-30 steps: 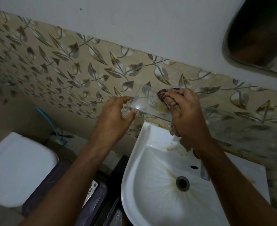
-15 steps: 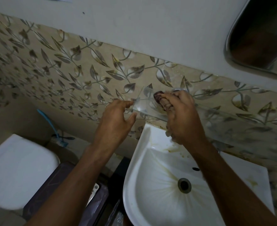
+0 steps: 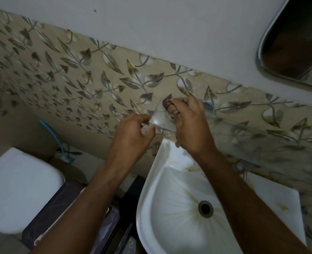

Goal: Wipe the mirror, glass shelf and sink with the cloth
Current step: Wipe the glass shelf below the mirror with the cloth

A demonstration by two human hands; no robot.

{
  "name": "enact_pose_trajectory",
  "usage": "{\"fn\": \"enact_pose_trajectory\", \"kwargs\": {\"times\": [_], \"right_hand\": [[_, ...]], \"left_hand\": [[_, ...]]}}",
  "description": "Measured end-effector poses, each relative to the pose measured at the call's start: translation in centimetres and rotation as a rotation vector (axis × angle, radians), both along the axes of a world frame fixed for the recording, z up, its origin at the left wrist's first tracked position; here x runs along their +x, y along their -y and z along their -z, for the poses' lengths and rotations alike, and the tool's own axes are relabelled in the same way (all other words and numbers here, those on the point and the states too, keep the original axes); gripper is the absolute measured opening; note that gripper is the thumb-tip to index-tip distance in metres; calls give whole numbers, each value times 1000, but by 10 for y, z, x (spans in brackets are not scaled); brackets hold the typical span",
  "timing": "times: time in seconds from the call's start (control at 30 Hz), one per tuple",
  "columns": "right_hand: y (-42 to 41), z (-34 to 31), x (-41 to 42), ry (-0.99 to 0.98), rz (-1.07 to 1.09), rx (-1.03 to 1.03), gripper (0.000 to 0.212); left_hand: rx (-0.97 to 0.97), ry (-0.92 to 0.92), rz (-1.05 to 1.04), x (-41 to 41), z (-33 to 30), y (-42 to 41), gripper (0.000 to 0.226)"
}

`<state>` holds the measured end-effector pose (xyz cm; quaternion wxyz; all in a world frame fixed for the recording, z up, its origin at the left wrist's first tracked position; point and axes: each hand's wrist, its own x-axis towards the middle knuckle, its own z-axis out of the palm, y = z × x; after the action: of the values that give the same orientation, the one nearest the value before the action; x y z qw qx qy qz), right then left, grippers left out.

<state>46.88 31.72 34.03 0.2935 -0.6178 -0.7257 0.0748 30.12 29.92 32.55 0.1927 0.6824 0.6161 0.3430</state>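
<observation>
Pinching the left end of the clear glass shelf (image 3: 159, 119) between thumb and fingers, the left hand (image 3: 131, 138) steadies it while the right hand (image 3: 191, 125) clenches a dark patterned cloth (image 3: 169, 105) against its top, tight against the leaf-patterned tiles (image 3: 96, 79), directly above the stained white sink (image 3: 179, 208).

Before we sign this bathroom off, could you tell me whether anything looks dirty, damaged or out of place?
The sink is stained: yellow-brown streaks fan out from the drain, with blotches on its back ledge. The left hand steadies the glass shelf while the right hand presses the cloth on it. Nothing looks broken.
</observation>
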Motion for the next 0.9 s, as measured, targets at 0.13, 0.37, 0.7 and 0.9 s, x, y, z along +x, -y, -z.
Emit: {"fn": "enact_pose_trajectory", "kwargs": {"times": [0.13,0.37,0.7,0.9], "right_hand": [[10,2,20,-106,-61,27,46],[15,14,26,14,-35,42,46],[3,0,10,-98,-225,-68,47],[-9,-10,28,-142,-294,-33,49]], "left_hand": [[-4,-15,-8,-4,0,-3,38],[3,-29,-35,-10,0,-6,36],[19,-84,-7,-5,-3,-3,28],[12,-87,-12,-3,-3,-3,30]]}}
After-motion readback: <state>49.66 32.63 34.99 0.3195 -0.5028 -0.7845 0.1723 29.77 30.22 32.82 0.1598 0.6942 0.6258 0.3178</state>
